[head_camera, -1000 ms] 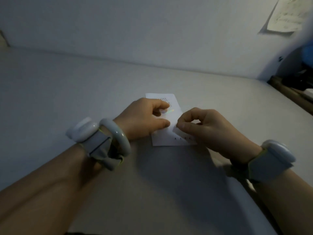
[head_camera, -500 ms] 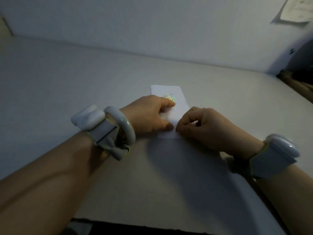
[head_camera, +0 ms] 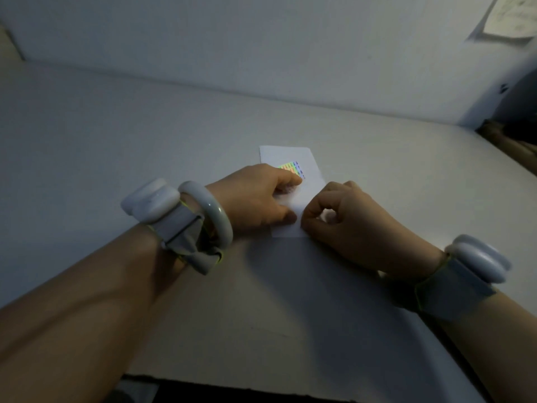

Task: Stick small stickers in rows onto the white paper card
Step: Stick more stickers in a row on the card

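Note:
A white paper card (head_camera: pixel 312 162) lies flat on the table, its long side running away from me. On it rests a small holographic sticker sheet (head_camera: pixel 292 167) with rainbow rows. My left hand (head_camera: pixel 255 199) covers the card's left side, its curled fingers holding the sticker sheet and its thumb lying on the card. From the right, my right hand (head_camera: pixel 348 228) reaches the card's near right corner. Thumb and forefinger are pinched together there on a small sticker, which the fingertips hide. The card's near rows are covered by both hands.
The pale table (head_camera: pixel 116 146) meets a wall at the back. Its near edge (head_camera: pixel 261 392) runs below my forearms. A paper sheet (head_camera: pixel 511 18) hangs on the wall at top right, and dark clutter (head_camera: pixel 517 135) sits beyond the table's right edge.
The camera has come closer and tilted down, and the rainbow sticker sheet now shows beyond my left fingers. My right hand's pinch has moved nearer, over the card's dotted row.

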`<act>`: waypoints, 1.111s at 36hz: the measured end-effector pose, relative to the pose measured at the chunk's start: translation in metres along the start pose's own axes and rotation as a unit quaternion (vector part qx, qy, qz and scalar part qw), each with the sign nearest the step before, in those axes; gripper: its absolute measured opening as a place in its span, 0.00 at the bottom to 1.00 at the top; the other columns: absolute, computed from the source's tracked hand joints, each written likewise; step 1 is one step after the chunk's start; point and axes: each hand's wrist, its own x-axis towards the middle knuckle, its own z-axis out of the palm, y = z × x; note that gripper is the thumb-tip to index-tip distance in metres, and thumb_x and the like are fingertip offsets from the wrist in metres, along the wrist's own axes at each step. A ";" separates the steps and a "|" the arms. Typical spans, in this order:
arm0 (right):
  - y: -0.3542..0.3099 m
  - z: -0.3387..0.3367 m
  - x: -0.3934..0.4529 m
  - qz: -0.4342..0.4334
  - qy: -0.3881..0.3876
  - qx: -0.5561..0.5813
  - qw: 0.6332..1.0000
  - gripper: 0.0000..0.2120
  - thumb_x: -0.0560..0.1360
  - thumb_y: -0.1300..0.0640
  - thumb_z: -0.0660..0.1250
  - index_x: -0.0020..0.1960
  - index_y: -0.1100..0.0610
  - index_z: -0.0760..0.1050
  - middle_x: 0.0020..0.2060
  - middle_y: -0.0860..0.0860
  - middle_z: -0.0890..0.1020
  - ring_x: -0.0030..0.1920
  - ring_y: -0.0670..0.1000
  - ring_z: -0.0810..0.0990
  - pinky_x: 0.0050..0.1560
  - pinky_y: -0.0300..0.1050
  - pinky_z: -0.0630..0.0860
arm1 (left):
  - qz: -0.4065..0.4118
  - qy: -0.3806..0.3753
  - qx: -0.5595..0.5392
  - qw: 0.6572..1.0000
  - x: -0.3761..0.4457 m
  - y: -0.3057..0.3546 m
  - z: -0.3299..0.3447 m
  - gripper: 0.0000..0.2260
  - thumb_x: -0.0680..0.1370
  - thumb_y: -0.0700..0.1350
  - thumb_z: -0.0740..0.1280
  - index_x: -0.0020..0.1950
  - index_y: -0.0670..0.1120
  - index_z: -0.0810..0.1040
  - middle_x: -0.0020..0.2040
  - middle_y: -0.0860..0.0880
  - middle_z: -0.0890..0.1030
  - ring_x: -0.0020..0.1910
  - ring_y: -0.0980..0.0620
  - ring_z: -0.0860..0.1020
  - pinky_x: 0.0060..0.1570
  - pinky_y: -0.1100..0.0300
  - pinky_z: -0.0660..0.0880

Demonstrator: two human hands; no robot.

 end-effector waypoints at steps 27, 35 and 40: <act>-0.001 -0.006 0.008 0.155 -0.007 0.080 0.985 0.08 0.69 0.50 0.69 0.37 0.53 0.73 0.35 0.46 0.77 0.44 0.52 0.75 0.47 0.50 0.73 | 0.001 0.003 0.010 1.000 0.002 -0.003 0.001 0.29 0.72 0.47 0.71 0.71 0.51 0.66 0.67 0.52 0.73 0.64 0.57 0.71 0.52 0.77 0.58; -0.003 -0.003 0.011 0.143 -0.016 0.041 0.989 0.10 0.68 0.48 0.70 0.37 0.52 0.71 0.39 0.48 0.77 0.49 0.57 0.74 0.53 0.56 0.72 | 0.000 -0.001 0.013 1.000 0.003 -0.004 0.001 0.29 0.72 0.47 0.71 0.71 0.51 0.66 0.68 0.52 0.72 0.65 0.57 0.70 0.54 0.75 0.59; -0.001 -0.005 0.010 0.157 -0.020 0.057 0.986 0.07 0.70 0.50 0.69 0.38 0.52 0.73 0.37 0.47 0.77 0.49 0.55 0.75 0.53 0.54 0.73 | 0.001 -0.003 0.016 1.000 0.004 -0.005 0.002 0.29 0.72 0.48 0.71 0.72 0.52 0.65 0.69 0.52 0.71 0.66 0.56 0.69 0.57 0.73 0.59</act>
